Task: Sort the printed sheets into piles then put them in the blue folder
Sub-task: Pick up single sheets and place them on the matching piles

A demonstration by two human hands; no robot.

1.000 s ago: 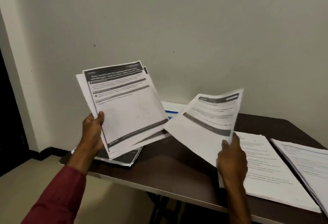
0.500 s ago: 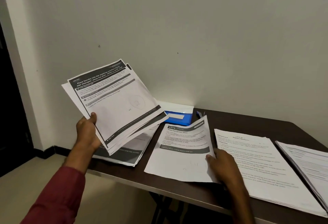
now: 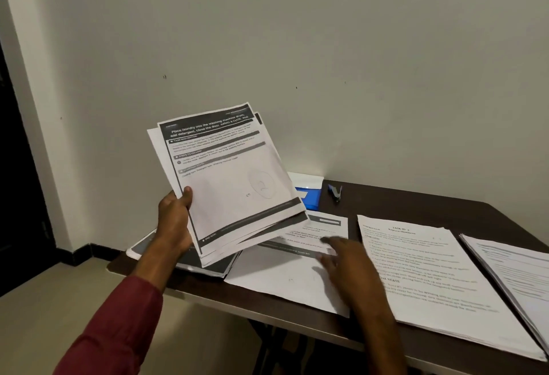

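1. The left hand, in a dark red sleeve, grips a fanned sheaf of printed sheets by its lower left edge, thumb on top, tilted above the desk.
2. The right hand is blurred, its fingers stretched out over a single sheet lying flat on the desk.
3. Under the sheaf, a dark-banded pile sits at the desk's left corner.
4. A blue folder lies at the back by the wall, with a stapler just beside it.
5. Right of the single sheet lie a text pile and an edge pile.
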